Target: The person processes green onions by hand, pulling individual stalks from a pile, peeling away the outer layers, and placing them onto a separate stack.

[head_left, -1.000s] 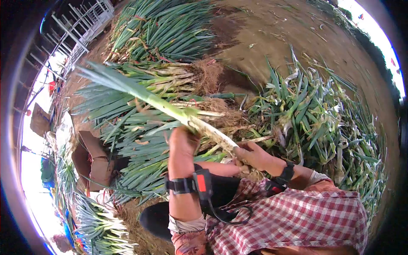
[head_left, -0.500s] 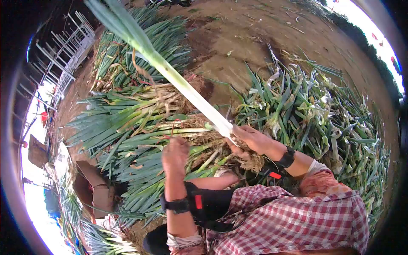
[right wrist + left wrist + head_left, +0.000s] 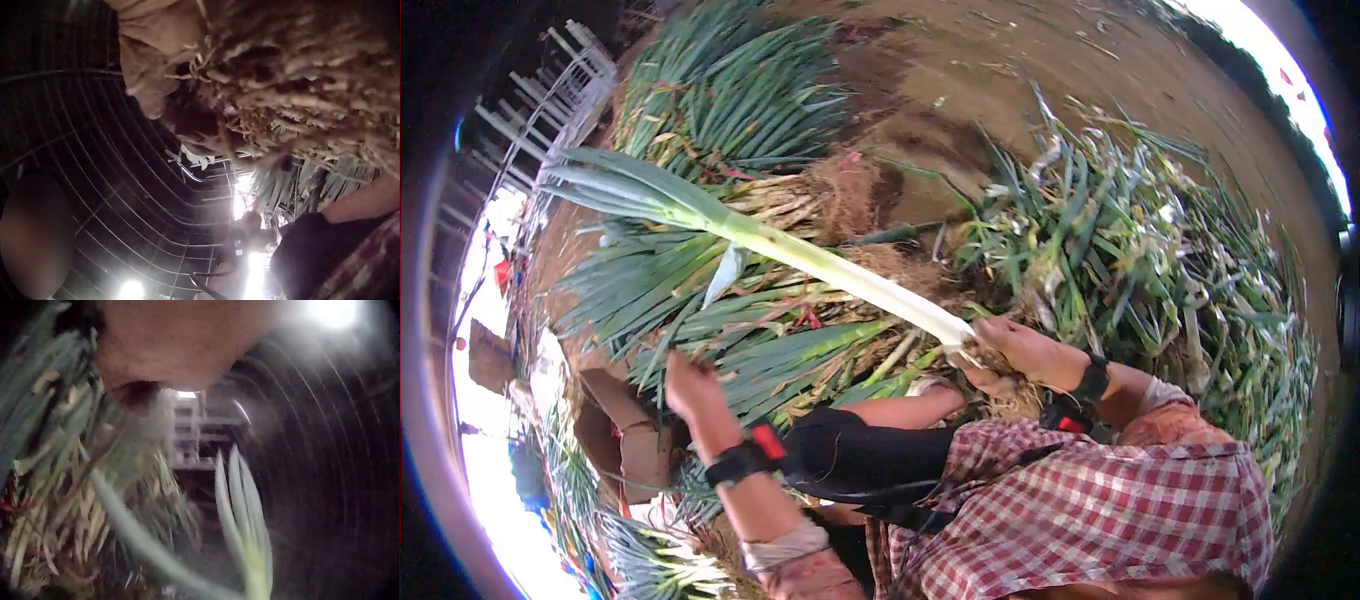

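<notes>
My right hand (image 3: pixel 1030 355) grips a long green onion (image 3: pixel 840 268) by its root end, thumb and fingers around the base. The white stem slants up to the left and ends in broad green leaves. In the right wrist view, its tangled roots (image 3: pixel 312 94) hang beside the fingers (image 3: pixel 147 75). Well apart from the stem, at lower left, my left hand (image 3: pixel 692 388) has curled fingers, with a thin green leaf strip (image 3: pixel 664 365) at them. A loose pale flap (image 3: pixel 725 272) hangs from the stem. The left wrist view is blurred under the fingers.
Bundles of green onions (image 3: pixel 740 80) lie in rows at left, roots facing the middle. A heap of stripped leaves (image 3: pixel 1120 240) covers the ground on the right. An open cardboard box (image 3: pixel 645 455) stands at lower left. Bare soil (image 3: pixel 1020 60) stretches beyond.
My left hand has swung away from the stem, left and downward. The onion rose steeper, then tipped lower again; its stem looks whiter than before. My right hand keeps its grip near the roots.
</notes>
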Motion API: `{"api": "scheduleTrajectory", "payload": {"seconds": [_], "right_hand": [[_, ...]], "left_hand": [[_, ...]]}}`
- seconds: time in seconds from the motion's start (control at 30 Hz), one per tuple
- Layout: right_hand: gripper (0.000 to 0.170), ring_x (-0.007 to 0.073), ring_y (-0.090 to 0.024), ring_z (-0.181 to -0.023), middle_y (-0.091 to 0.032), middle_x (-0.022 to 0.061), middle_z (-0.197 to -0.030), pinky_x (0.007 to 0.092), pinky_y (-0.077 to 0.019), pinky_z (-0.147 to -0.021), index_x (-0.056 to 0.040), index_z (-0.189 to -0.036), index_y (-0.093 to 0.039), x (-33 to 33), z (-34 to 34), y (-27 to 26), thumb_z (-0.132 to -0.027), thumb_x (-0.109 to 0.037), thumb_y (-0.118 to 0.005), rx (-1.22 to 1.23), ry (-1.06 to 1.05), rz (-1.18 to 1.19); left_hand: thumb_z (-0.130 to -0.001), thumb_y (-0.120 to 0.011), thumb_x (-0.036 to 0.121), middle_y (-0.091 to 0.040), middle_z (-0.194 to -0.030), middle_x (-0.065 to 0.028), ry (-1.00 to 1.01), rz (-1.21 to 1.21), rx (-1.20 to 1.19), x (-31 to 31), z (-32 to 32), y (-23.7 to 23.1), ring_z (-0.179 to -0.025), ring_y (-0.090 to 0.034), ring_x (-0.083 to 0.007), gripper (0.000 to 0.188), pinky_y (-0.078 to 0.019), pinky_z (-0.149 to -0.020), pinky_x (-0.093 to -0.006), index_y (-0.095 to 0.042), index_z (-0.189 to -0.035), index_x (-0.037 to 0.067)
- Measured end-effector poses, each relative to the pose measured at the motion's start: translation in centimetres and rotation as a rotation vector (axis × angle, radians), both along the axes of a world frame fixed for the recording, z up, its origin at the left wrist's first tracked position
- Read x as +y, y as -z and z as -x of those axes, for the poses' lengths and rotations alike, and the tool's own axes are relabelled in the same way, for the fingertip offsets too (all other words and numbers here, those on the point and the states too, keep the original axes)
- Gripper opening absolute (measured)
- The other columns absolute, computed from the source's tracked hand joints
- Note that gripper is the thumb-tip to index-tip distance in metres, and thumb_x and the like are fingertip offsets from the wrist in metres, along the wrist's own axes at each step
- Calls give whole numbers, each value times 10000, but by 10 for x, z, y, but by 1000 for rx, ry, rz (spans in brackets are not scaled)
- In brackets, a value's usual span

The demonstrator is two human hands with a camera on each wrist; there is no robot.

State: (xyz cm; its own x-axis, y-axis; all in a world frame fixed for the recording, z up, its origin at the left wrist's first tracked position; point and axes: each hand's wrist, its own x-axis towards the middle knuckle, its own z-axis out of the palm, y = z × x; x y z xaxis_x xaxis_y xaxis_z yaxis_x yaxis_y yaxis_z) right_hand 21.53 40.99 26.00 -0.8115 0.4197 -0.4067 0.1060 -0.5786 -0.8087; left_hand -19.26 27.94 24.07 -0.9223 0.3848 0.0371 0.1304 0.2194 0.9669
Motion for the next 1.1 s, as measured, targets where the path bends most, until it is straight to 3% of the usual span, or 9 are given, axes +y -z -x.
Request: {"api": "scheduleTrajectory", "payload": {"seconds": [0.2,0.33,0.47,0.6,0.83,0.93,1.0,1.07,1.1], "right_hand": [[365,59,-401,-456,-474,-19,-582,233,-323,-408,-14,-843,-528,12,15,-3,-842,-378,-499,-116,-14,-367],[363,160,-462,-476,-479,62,-555,330,-358,-449,3,-838,-519,20,26,5,-819,-360,-531,-120,20,-782],[431,280,-540,-535,-542,145,-612,363,-398,-490,0,-803,-530,12,33,-4,-782,-430,-552,-169,-189,-1063],[497,291,-569,-582,-550,156,-622,388,-427,-528,-14,-810,-558,11,53,5,-768,-508,-525,-202,-230,-1251],[595,172,-552,-568,-605,79,-683,319,-427,-526,-23,-870,-597,14,136,30,-844,-552,-325,-173,-461,-63],[484,156,-505,-491,-577,53,-636,319,-399,-461,-38,-840,-581,28,157,58,-859,-470,-364,143,-311,-784],[362,147,-492,-484,-550,37,-610,298,-365,-422,-59,-797,-558,30,160,43,-871,-373,-393,61,-121,-239],[315,126,-469,-469,-511,12,-589,271,-341,-406,-72,-754,-530,59,147,73,-881,-325,-393,660,-95,632],[316,97,-358,-424,-380,-20,-533,244,-263,-374,-97,-701,-483,61,134,52,-888,-334,-388,311,153,302]], "left_hand": [[-829,-530,280,-505,-1008,-114,-2,189,-496,-21,-20,-18,-842,-533,-246,394,-457,-695,-350,-466,-1120,23],[-716,-547,582,-357,-1278,-187,734,-38,-788,18,-65,-41,-1122,-408,-309,796,-305,-928,-443,-329,-1271,55],[-679,-535,631,-343,-1299,-163,925,-604,-804,39,-98,-67,-1136,-403,-285,920,-318,-939,-401,-238,-1298,19],[-716,-632,430,-474,-1050,-68,593,-996,-731,11,-61,-60,-894,-487,-171,735,-418,-797,-323,-303,-1266,69],[-777,-613,205,-408,-759,21,520,-1125,-699,-15,-60,-66,-665,-400,-89,248,-395,-619,-247,-444,-926,102],[-776,-608,193,-405,-761,21,446,-1074,-606,-1,-93,-84,-656,-393,-90,228,-371,-595,-234,-448,-914,105],[-745,-593,158,-369,-730,21,281,-1049,-472,-2,-95,-96,-631,-379,-107,217,-362,-599,-239,-434,-869,78],[-748,-596,172,-366,-704,17,339,-1109,-461,-20,-74,-88,-611,-374,-97,211,-338,-571,-224,-438,-858,86],[-752,-600,187,-364,-679,13,398,-1169,-449,-34,-61,-84,-591,-369,-87,206,-315,-544,-209,-442,-848,95]]}}
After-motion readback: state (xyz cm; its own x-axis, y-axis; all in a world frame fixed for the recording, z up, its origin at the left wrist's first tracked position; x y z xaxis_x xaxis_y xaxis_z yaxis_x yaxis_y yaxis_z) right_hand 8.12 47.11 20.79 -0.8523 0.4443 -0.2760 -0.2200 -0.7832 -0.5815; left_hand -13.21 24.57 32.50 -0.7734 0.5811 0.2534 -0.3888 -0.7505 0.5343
